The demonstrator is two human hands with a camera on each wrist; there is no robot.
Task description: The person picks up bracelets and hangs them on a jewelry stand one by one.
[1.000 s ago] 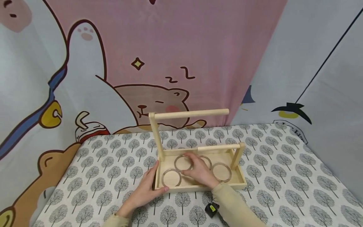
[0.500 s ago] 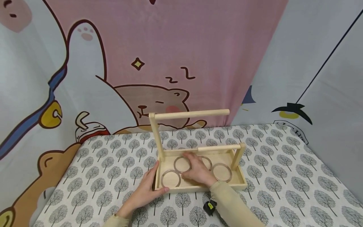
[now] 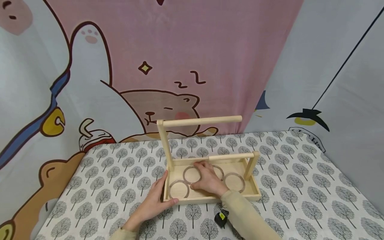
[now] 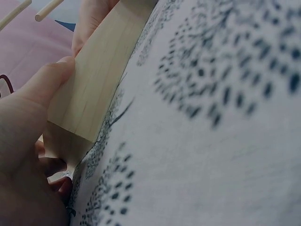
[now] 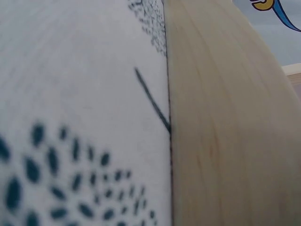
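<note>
In the head view, a light wooden jewelry stand (image 3: 207,200) has a shallow tray as its base. My left hand (image 3: 155,199) grips its left front corner, thumb on the front wall and fingers along the left side. Inside the tray, my right hand (image 3: 209,179) holds the back-left brownish bangle (image 3: 184,175), fingers at its back and thumb at its front. A second bangle (image 3: 169,190) lies at the front left. A third bangle (image 3: 223,173) is partly covered by my right hand. Another bangle (image 3: 244,183) lies at the front right.
A tall left post (image 3: 165,143) carries the upper rod (image 3: 204,120). The short right post (image 3: 251,166) carries the lower rod (image 3: 232,156) behind my right hand. A small black device (image 3: 220,219) is near my right sleeve. Tree-patterned cloth (image 3: 288,186) covers the table.
My right hand has slid slightly left with the back-left bangle. The front-left bangle has also shifted a little left. My left hand and the stand stay in place.
</note>
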